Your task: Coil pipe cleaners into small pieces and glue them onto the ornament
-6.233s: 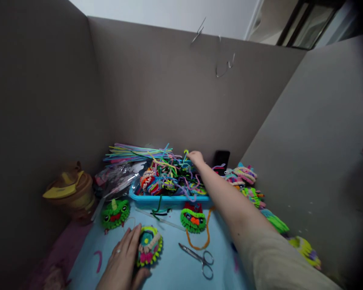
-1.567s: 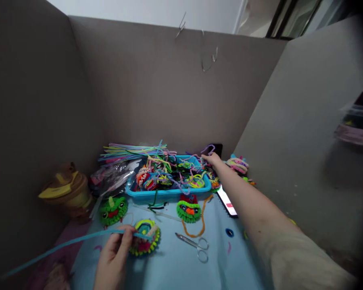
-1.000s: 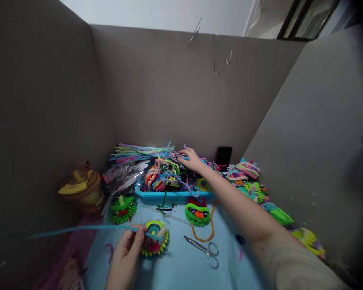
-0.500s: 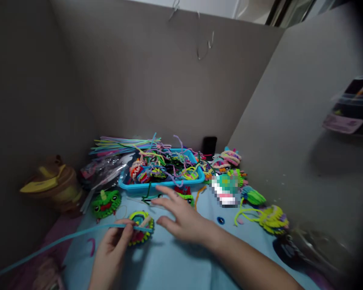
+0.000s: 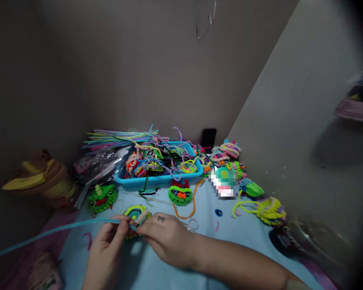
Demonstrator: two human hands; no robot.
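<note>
Clearly, in the lower left of the frame, the left hand [image 5: 104,245] pinches a long blue pipe cleaner [image 5: 57,230] near its end, and the rest trails off to the left edge. The right hand [image 5: 166,237] curls over the round fuzzy ornament [image 5: 136,212] at lower centre; whether it grips is hidden. The pipe cleaner looks light, soft and bendy, best held close to its working end. At centre, the blue tray [image 5: 157,182] brims with tangled pipe cleaners and coiled pieces.

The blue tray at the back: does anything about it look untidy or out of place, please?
Yes. Tangled pipe cleaners overflow the rim of the blue tray, and a dark green strand hangs over its front wall onto the table.
</note>
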